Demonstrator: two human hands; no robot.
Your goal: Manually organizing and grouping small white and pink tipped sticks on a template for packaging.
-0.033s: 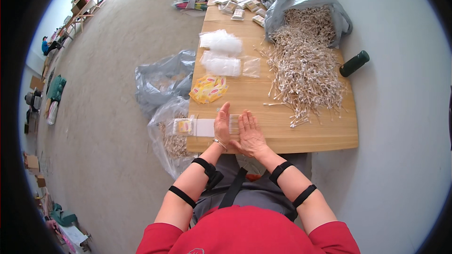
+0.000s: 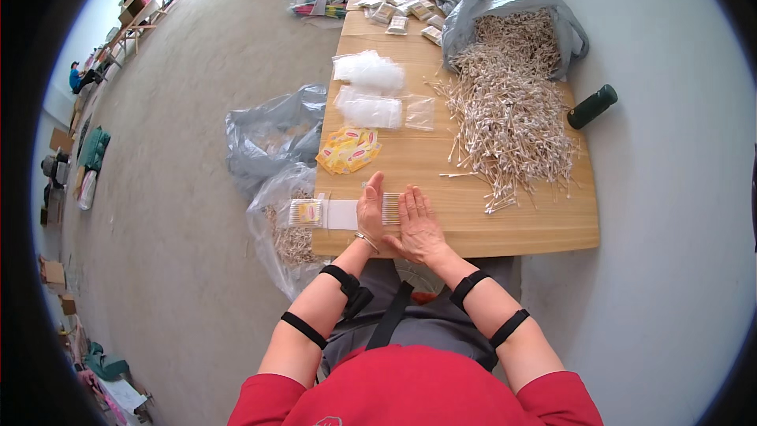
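A neat row of cotton swabs [image 2: 391, 209] lies on the table between my two hands. My left hand [image 2: 370, 207] stands on its edge along the row's left side, with fingers stretched out. On the right side, my right hand [image 2: 421, 226] lies flat with its fingers extended, touching the row. A white strip [image 2: 341, 214] runs out to the left from my left hand. Beyond its far end, at the table's left edge, sits a small clear packet [image 2: 305, 212] of swabs with a yellow card in it.
Yellow cards [image 2: 348, 150] and stacks of clear bags [image 2: 369, 106] lie farther up. Loose swabs [image 2: 512, 118] spill from a grey plastic bag [image 2: 569, 20] at right, near a dark green bottle [image 2: 592, 106]. Filled packets [image 2: 398, 25] lie at the back; plastic bags [image 2: 276, 138] hang left.
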